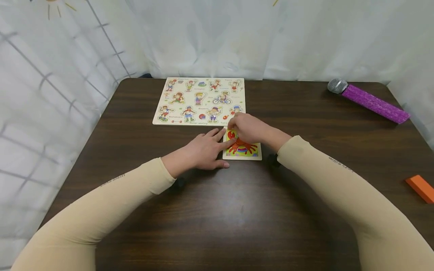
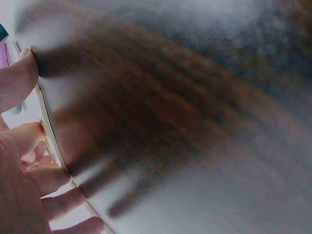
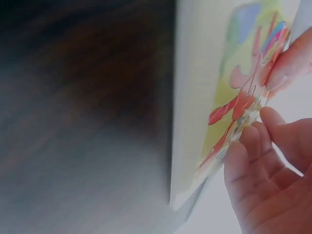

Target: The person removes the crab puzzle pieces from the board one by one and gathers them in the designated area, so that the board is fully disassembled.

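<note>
In the head view, the left hand (image 1: 205, 152) spreads, index finger on the crab puzzle (image 1: 242, 148); beyond it a board (image 1: 210, 102) reads "Skateboard" and "Roller-skating". The left wrist view shows splayed fingers. In the right wrist view, the right hand's (image 3: 273, 170) bent fingers meet the puzzle; whether they pinch a piece, I cannot tell.

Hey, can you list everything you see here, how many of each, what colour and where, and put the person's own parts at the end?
Crab puzzle: one, red crab on yellow-green, mid-table
Sports picture board: one, cream with coloured figures, far side of table
Microphone: one, silver head and purple handle, far right
Block: one, orange, right edge of picture
Table: one, dark brown, beneath everything
Cloth: white, behind and beside the table
Left hand: one, bare, fingers at the puzzle's left side
Right hand: one, bare, over the puzzle's top; grip unclear
Sleeves: two, beige, one per arm
</note>
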Motion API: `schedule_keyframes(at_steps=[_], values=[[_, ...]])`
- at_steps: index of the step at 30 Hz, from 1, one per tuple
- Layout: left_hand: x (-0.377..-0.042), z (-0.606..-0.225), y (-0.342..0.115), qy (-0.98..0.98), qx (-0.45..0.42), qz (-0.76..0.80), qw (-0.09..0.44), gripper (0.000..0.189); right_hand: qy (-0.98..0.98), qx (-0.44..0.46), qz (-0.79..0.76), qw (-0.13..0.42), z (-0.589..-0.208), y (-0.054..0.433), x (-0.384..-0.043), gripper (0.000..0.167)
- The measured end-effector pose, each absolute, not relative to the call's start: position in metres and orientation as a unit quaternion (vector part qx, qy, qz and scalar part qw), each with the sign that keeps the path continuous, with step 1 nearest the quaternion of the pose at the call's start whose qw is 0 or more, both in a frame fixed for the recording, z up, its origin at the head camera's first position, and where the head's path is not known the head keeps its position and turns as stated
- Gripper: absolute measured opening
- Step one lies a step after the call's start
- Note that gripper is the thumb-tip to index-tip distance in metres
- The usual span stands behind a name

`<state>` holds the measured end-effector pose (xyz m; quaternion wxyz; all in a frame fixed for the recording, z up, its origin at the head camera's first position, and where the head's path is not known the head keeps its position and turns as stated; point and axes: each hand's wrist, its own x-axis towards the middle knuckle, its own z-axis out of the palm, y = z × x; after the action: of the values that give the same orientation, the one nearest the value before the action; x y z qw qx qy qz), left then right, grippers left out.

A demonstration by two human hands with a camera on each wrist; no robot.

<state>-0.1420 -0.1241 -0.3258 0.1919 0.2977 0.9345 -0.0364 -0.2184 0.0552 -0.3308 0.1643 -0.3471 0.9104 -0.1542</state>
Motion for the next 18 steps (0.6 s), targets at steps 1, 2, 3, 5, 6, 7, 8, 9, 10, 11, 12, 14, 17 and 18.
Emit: schedule_keyframes(at_steps=[1,2,3,5,6,7,8,9,10,11,12,14,17,18], values=[[-0.142,-0.326,-0.124,0.935,0.298,-0.036,0.191,0.082,0.911,-0.346,-0.155,0.164,-0.331,0.054,-0.219,0.026],[-0.143,-0.326,-0.124,0.935,0.298,-0.035,0.19,0.082,0.911,-0.343,-0.158,0.166,-0.331,0.054,-0.22,0.025],[-0.143,-0.326,-0.125,0.935,0.299,-0.035,0.188,0.082,0.911,-0.34,-0.16,0.168,-0.331,0.054,-0.221,0.024],[-0.143,-0.327,-0.125,0.935,0.301,-0.036,0.185,0.082,0.911,-0.335,-0.168,0.174,-0.332,0.054,-0.223,0.024],[-0.143,-0.327,-0.124,0.935,0.301,-0.036,0.184,0.082,0.91,-0.333,-0.173,0.176,-0.332,0.055,-0.224,0.024],[-0.143,-0.327,-0.124,0.935,0.302,-0.035,0.183,0.081,0.909,-0.331,-0.181,0.178,-0.332,0.056,-0.225,0.024],[-0.143,-0.327,-0.124,0.935,0.303,-0.036,0.182,0.081,0.907,-0.328,-0.191,0.183,-0.332,0.056,-0.225,0.024],[-0.143,-0.327,-0.125,0.935,0.302,-0.037,0.181,0.081,0.905,-0.326,-0.199,0.185,-0.332,0.057,-0.226,0.024],[-0.143,-0.327,-0.125,0.935,0.302,-0.038,0.181,0.081,0.904,-0.324,-0.206,0.187,-0.332,0.058,-0.227,0.023],[-0.143,-0.327,-0.125,0.935,0.302,-0.038,0.182,0.081,0.903,-0.323,-0.212,0.188,-0.332,0.059,-0.227,0.022],[-0.143,-0.327,-0.125,0.935,0.302,-0.038,0.182,0.082,0.901,-0.322,-0.218,0.19,-0.333,0.059,-0.228,0.021],[-0.142,-0.327,-0.125,0.935,0.301,-0.038,0.181,0.082,0.9,-0.321,-0.226,0.188,-0.334,0.06,-0.229,0.017],[-0.142,-0.327,-0.125,0.936,0.301,-0.039,0.18,0.082,0.901,-0.317,-0.233,0.181,-0.335,0.061,-0.23,0.013],[-0.142,-0.327,-0.125,0.935,0.301,-0.04,0.18,0.082,0.901,-0.314,-0.236,0.182,-0.335,0.061,-0.23,0.012]])
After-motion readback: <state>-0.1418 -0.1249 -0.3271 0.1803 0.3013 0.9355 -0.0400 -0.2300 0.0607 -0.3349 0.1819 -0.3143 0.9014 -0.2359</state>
